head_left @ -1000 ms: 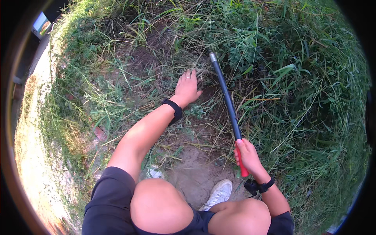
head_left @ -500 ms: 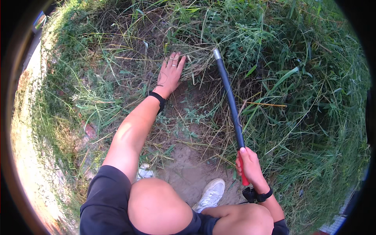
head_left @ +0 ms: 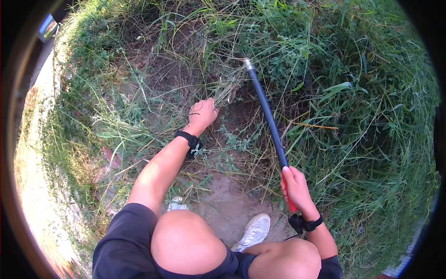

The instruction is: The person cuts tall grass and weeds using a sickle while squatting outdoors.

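My left hand [head_left: 203, 114] is closed around a bunch of grass stalks [head_left: 227, 90], low over the soil, with the stalks fanning out beyond its knuckles. In my right hand [head_left: 297, 188] is a long tool [head_left: 267, 109] with a black shaft, a red grip and a silvery metal collar at its far end. Fingers wrap the red grip, and the shaft slants away to the left into the grass. Any blade or head past the collar cannot be made out among the stems. Both wrists wear black bands.
Thick green grass and weeds [head_left: 362, 153] cover the right side and the far ground. Bare soil [head_left: 223, 186] shows before my knees, beside my white shoe [head_left: 254, 230]. A thin yellow stalk [head_left: 316, 126] lies right of the shaft. Sunlit pale ground [head_left: 35, 195] borders the left.
My left hand has gone from spread flat on the grass to closed on stalks, and has drawn nearer to me. The tool's far end has shifted slightly left.
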{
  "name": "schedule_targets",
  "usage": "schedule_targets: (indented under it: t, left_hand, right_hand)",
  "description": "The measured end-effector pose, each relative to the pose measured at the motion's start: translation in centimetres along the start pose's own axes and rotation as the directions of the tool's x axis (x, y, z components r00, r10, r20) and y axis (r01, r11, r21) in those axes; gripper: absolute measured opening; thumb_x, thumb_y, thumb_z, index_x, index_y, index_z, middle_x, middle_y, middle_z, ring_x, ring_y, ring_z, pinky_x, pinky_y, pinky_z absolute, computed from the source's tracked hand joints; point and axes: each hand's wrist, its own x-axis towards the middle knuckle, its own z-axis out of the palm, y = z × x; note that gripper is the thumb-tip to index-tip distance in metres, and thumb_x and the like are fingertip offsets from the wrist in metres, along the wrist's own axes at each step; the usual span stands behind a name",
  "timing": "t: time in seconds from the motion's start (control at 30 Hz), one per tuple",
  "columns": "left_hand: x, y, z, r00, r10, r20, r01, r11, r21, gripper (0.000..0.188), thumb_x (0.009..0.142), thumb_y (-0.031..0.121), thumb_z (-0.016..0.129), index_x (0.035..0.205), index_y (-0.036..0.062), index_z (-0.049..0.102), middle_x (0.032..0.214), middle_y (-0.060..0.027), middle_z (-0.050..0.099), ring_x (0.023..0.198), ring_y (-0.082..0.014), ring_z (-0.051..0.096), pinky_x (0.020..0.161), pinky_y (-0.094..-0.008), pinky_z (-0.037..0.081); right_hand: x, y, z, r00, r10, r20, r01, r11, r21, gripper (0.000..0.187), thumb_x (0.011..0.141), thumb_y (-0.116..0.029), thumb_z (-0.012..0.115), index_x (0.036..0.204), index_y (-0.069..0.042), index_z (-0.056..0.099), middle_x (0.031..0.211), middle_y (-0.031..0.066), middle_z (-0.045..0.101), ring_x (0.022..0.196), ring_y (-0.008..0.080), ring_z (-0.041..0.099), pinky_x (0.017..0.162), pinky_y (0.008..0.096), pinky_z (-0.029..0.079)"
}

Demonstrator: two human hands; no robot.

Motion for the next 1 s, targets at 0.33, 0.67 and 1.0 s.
schedule_targets:
  t: [0.33,0.67,1.0]
  left_hand:
    - [-0.7,-2.3,-6.4,0.941,0.208,0.265,-0.197,0.978,-0.068,0.018,0.087,0.014,0.059,0.1,0.0021,0.059,0.087,-0.0252,0.068,0.085,-0.0459,0.065,0.074,-0.0529,0.053]
    - [-4.4,1.8,-3.0,0.983,0.156,0.093,-0.142,0.98,-0.14,0.02,0.084,0.012,0.059,0.101,0.0017,0.059,0.086,-0.0252,0.068,0.082,-0.0441,0.068,0.073,-0.054,0.055]
    - [-5.4,3.4,-4.8,0.989,0.082,0.125,-0.074,0.995,-0.07,0.028,0.088,0.023,0.068,0.105,0.0021,0.061,0.088,-0.025,0.069,0.084,-0.0445,0.068,0.075,-0.0534,0.055]
  right_hand:
    - [-6.5,1.0,-6.1,0.972,-0.155,-0.178,0.059,0.89,-0.452,0.034,0.101,-0.028,0.056,0.082,-0.001,0.056,0.056,0.005,0.055,0.049,0.0141,0.056,0.048,0.0322,0.043]
    - [-1.9,5.8,-5.1,0.946,-0.259,-0.197,0.133,0.861,-0.491,0.035,0.092,-0.029,0.067,0.077,0.0,0.054,0.057,0.0064,0.053,0.053,0.0146,0.051,0.053,0.0355,0.043]
    - [1.5,5.3,-4.1,0.946,-0.232,-0.227,0.118,0.898,-0.424,0.024,0.078,-0.017,0.066,0.07,0.002,0.054,0.059,0.0119,0.054,0.054,0.0201,0.053,0.058,0.037,0.045]
